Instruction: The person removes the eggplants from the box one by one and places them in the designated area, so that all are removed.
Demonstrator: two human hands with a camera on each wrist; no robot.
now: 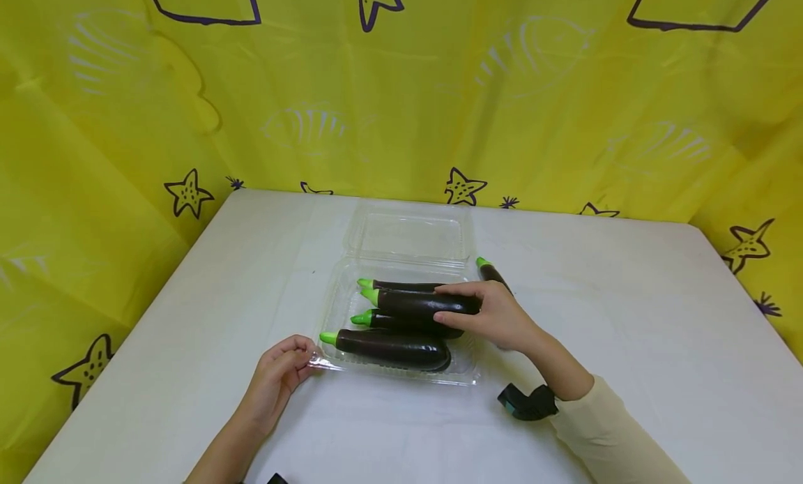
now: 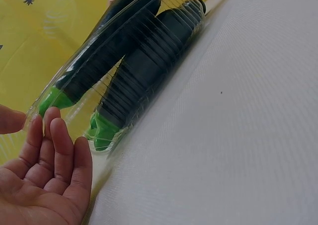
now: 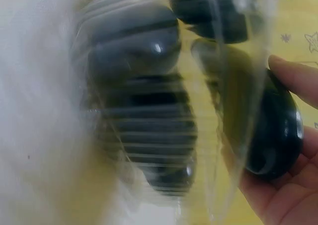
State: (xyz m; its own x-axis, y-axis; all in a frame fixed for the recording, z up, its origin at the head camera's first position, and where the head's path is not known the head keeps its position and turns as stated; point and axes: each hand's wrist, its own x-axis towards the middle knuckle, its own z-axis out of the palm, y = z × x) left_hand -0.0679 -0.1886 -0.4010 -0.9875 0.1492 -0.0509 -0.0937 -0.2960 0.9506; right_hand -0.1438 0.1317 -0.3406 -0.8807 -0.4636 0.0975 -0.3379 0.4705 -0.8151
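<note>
A clear plastic clamshell container (image 1: 339, 313) lies on the table with its lid (image 1: 410, 234) folded back. My left hand (image 1: 279, 376) pinches its near left corner; the left wrist view shows the thumb and fingertips at the rim. With my right hand (image 1: 495, 316) I grip the blunt end of a dark eggplant (image 1: 414, 304), thumb on one side and fingers on the other, above the others in the container. Several more eggplants lie there, one of them along the near side (image 1: 392, 349), green stems pointing left. The right wrist view shows the held eggplant (image 3: 278, 130) through blurred plastic.
Another eggplant (image 1: 494, 273) lies on the white table (image 1: 621, 316) to the right of the container, partly hidden behind my right hand. A yellow curtain (image 1: 401, 79) with sea drawings hangs along the back and sides. A black device (image 1: 530, 402) sits at my right wrist.
</note>
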